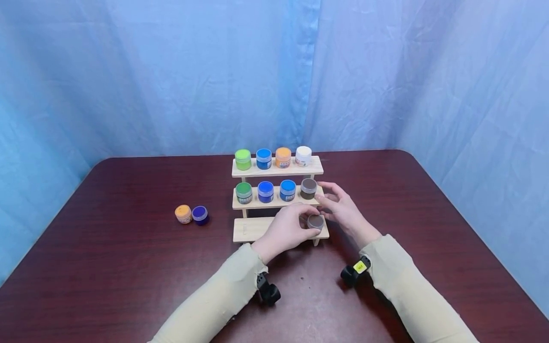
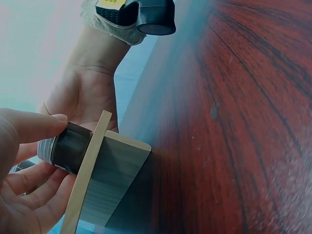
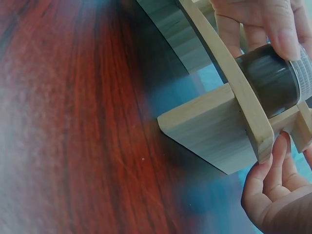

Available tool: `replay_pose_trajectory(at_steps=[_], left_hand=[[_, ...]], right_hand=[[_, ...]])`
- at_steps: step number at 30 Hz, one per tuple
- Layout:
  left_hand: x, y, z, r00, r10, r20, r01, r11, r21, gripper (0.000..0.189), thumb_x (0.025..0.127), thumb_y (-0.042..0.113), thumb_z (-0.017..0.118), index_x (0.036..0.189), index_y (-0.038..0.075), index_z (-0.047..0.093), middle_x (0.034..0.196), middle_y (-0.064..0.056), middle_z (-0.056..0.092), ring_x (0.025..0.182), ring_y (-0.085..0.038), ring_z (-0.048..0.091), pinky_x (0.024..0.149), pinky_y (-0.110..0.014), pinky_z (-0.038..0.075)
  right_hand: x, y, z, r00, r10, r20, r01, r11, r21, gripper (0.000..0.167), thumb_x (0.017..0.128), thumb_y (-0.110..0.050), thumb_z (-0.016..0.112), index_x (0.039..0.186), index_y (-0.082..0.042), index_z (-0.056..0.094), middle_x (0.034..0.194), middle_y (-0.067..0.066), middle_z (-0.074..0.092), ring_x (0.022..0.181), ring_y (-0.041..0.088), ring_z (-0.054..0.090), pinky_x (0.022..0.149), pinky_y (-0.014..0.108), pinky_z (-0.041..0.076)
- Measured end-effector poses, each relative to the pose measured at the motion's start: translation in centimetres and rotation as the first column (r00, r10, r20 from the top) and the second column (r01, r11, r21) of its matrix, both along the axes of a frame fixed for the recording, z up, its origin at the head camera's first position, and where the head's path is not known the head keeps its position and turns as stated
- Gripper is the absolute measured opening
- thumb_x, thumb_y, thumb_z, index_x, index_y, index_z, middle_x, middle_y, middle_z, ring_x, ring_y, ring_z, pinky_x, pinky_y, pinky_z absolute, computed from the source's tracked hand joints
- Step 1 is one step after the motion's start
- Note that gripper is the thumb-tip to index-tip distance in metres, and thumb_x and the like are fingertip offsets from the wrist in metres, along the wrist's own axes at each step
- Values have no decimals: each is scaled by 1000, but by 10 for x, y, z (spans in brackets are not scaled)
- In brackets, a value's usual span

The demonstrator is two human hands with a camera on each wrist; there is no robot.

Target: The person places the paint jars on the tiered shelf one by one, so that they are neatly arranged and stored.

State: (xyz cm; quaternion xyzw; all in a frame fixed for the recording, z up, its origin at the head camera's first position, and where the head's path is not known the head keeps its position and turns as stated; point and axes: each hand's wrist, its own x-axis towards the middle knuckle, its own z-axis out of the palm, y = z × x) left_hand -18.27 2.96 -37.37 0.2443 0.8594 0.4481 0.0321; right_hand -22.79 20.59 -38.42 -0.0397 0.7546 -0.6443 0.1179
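A three-step wooden rack [image 1: 253, 229] stands on the table. On the right end of its lowest step sits a small jar with a dark brown lid [image 1: 315, 222]. My left hand [image 1: 288, 226] pinches this jar between thumb and fingers; in the left wrist view the dark jar [image 2: 72, 147] stands against the board. My right hand [image 1: 345, 212] is at the rack's right end, fingers loosely extended. In the right wrist view the right hand's fingertips [image 3: 265, 163] touch the end of the step. Another brown-lidded jar [image 1: 308, 189] stands on the middle step beside the right hand.
Green, dark blue and blue jars [image 1: 266, 192] share the middle step. Light green, blue, orange and white jars [image 1: 263, 159] line the top step. An orange jar [image 1: 183, 214] and a dark blue jar [image 1: 200, 215] stand on the table left of the rack. Blue curtains [image 1: 206, 76] hang behind.
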Motion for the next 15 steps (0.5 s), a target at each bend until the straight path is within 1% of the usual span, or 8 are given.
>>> replay_pose_trajectory(at_steps=[4,9,15], left_hand=[[1,0,-1,1000,10,-19,-10,1000,-8,33,81,15,75,113,8,66,106,-3,66,90,-11,58,77,-17,48],[2,1,-1,999,24,-33,-24,1000,-3,33,81,14,75,112,8,67,105,-3,66,87,-11,56,74,-17,47],[3,1,-3,999,44,-18,-44,999,4,33,82,15,75,113,10,66,103,-2,65,85,-10,55,72,-17,46]], right_hand=[[1,-1,-1,1000,-1,5,1,1000,-1,52,97,-22,53,144,-10,34,92,-4,59,80,7,58,73,22,52],[2,-1,-1,1000,5,0,-5,1000,6,52,97,-24,53,144,-11,34,100,0,59,84,10,57,80,26,52],[3,-1,-1,1000,5,2,-5,1000,8,53,97,-24,53,144,-12,33,100,0,59,84,9,57,79,26,51]])
